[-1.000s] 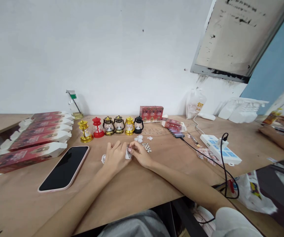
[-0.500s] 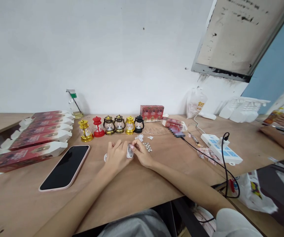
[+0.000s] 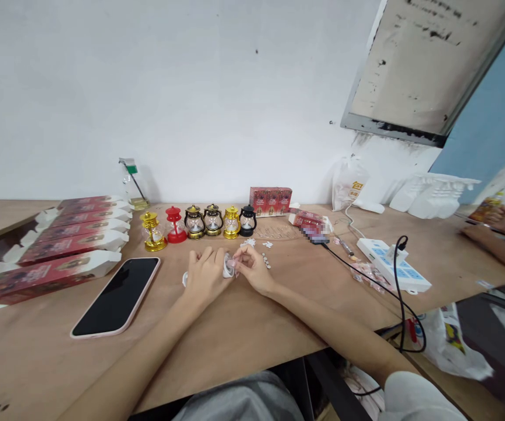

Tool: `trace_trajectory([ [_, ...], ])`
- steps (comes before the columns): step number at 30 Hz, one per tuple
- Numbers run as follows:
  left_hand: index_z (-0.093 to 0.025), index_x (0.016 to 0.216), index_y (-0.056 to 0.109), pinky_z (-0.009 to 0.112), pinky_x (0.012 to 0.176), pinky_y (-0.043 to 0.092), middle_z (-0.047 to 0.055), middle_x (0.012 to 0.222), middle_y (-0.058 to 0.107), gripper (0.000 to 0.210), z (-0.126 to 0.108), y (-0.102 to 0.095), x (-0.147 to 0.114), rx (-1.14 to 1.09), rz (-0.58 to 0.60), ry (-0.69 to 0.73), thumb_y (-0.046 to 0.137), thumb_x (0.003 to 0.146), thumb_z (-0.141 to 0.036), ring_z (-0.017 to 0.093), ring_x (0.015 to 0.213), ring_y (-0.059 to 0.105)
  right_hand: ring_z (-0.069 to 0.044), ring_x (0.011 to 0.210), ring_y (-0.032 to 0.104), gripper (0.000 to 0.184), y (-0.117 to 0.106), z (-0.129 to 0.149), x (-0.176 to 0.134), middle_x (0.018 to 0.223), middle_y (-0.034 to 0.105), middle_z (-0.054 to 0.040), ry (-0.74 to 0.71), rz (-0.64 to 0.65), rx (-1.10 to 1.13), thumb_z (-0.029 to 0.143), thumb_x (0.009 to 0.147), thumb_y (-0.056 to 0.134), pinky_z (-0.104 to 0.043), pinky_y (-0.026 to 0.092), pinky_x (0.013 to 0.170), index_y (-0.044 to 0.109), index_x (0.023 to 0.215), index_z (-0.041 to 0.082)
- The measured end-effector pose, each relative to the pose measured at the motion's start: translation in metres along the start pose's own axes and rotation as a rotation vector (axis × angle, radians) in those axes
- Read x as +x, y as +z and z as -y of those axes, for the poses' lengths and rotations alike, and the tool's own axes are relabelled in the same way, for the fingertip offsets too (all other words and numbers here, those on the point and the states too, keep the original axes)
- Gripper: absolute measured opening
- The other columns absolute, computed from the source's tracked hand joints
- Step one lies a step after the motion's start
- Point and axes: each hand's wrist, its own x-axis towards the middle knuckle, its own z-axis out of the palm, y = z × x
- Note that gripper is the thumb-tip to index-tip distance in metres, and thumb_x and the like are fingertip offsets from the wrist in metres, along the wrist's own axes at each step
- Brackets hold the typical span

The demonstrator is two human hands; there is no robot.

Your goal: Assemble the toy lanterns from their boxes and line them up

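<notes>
My left hand (image 3: 207,273) is wrapped over a small white cylindrical part (image 3: 228,266), whose round end faces right. The fingers hide most of it. With thumb and fingertips pinched together, my right hand (image 3: 255,272) is at that end; a small piece between the fingertips is too hidden to name. Button cells (image 3: 266,261) lie just beyond my right hand, partly covered by it. Small white pieces (image 3: 248,242) are scattered behind them. Farther back, several mini lanterns (image 3: 213,222) in gold, red, bronze and black stand in a row.
Open red cartons (image 3: 55,275) and a phone (image 3: 116,298) lie at the left. A red box (image 3: 270,202) stands by the wall. At the right are a power strip (image 3: 393,266), a black cable (image 3: 362,275) and a plastic bag (image 3: 349,184). Another person's arm (image 3: 493,245) rests far right.
My right hand has shifted slightly left, its fingertips now against the white part's end. It covers fewer or different button cells. My left hand has barely moved.
</notes>
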Motion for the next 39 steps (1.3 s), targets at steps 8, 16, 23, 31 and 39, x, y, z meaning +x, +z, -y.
trace_trajectory([
  [8,-0.013,0.1,0.054,0.04,0.069,0.032,0.013,0.088,0.065,0.03,-0.002,-0.004,0.0,-0.016,0.069,0.013,0.054,0.072,-0.024,0.029,0.086,0.055,-0.011,0.06,0.054,0.017,-0.066,-0.017,0.037,0.069,0.057,0.0011,0.046,-0.319,-0.378,0.033,0.071,0.061,-0.023,0.045,0.054,0.053,0.074,0.018],
  [16,-0.013,0.103,0.054,0.04,0.069,0.032,0.013,0.088,0.065,0.032,-0.002,-0.004,0.0,-0.023,0.063,0.036,0.054,0.073,-0.025,0.029,0.087,0.054,-0.013,0.07,0.059,0.013,-0.082,-0.033,0.038,0.077,0.065,-0.001,0.143,-0.323,-0.53,0.024,0.071,0.061,-0.031,0.047,0.073,0.06,0.082,0.018],
  [23,-0.014,0.102,0.053,0.039,0.069,0.031,0.012,0.088,0.066,0.031,0.0,-0.001,-0.002,-0.05,0.032,0.05,0.054,0.072,-0.024,0.028,0.089,0.053,-0.014,0.063,0.06,0.037,-0.077,-0.035,0.033,0.067,0.065,-0.0045,0.171,-0.276,-0.455,0.045,0.081,0.044,-0.029,0.047,0.066,0.062,0.066,0.016],
  [31,-0.014,0.102,0.052,0.039,0.069,0.029,0.013,0.09,0.066,0.032,0.002,0.0,-0.003,-0.069,0.031,0.053,0.055,0.072,-0.024,0.028,0.089,0.053,-0.015,0.065,0.061,0.042,-0.072,-0.029,0.029,0.067,0.068,-0.005,0.172,-0.099,-0.303,0.054,0.073,0.054,-0.029,0.046,0.071,0.066,0.06,0.016],
  [39,-0.015,0.103,0.052,0.039,0.07,0.028,0.011,0.091,0.067,0.033,0.002,0.0,-0.003,-0.089,0.021,0.053,0.055,0.071,-0.024,0.028,0.089,0.053,-0.015,0.067,0.063,0.044,-0.072,-0.022,0.026,0.068,0.068,-0.0055,0.207,0.039,-0.285,0.058,0.069,0.058,-0.028,0.046,0.07,0.068,0.066,0.015],
])
